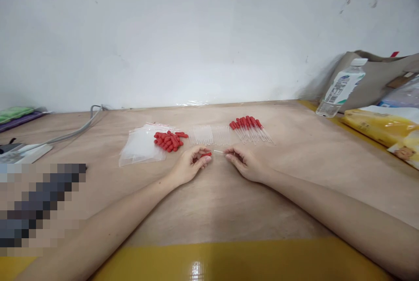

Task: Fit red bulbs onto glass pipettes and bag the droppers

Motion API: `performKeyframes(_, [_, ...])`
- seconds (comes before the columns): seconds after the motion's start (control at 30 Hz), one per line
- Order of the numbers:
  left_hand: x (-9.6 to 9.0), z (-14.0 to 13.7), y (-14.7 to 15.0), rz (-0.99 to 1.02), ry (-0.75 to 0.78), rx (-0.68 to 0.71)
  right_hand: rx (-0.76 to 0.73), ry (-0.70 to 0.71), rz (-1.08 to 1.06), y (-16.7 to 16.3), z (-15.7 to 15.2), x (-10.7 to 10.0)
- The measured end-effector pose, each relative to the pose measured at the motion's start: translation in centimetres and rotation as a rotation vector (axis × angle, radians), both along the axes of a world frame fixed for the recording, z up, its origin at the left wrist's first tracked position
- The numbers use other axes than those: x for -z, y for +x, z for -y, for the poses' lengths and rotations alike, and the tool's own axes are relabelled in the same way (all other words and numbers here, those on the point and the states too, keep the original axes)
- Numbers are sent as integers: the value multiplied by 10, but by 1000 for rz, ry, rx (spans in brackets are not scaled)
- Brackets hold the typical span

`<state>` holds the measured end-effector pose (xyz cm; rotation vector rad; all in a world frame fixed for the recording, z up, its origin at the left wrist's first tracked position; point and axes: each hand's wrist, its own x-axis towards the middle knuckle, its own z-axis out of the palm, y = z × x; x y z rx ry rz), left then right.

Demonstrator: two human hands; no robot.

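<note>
My left hand (pixel 191 163) pinches a red rubber dropper bulb (pixel 207 154), its end pointing right. Facing it, my right hand (pixel 245 162) holds a thin clear dropper tube (pixel 219 152) between thumb and fingers. A small gap seems to separate tube and bulb. Beyond my left hand lies a pile of red rubber bulbs (pixel 168 141). Rows of clear dropper tubes (pixel 203 135) lie just past both hands. To the right of these, several droppers with red bulbs fitted (pixel 250 128) lie side by side, tips toward me.
Clear plastic bags (pixel 139 143) lie partly under the bulb pile. A grey cable (pixel 83 128) runs along the left. At the right stand a water bottle (pixel 342 87) and a grey bag (pixel 376 76), with a yellow package (pixel 379 126) nearer. A white wall (pixel 196 36) closes the back.
</note>
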<state>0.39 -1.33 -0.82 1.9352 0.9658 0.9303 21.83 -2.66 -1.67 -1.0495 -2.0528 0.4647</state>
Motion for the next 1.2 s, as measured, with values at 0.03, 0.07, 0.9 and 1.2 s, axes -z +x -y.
performKeyframes(0.03, [0,0,1,-15,3,6,-4,-4,11,-1,1,0])
performKeyframes(0.07, [0,0,1,-22,5,11,-11,-13,18,-1,1,0])
performKeyframes(0.9, [-1,6,0,-249,145,50,-110,256,355,7,-3,-8])
performKeyframes(1.2, [0,7,0,-222,288,-17,-76,421,342,5,1,-3])
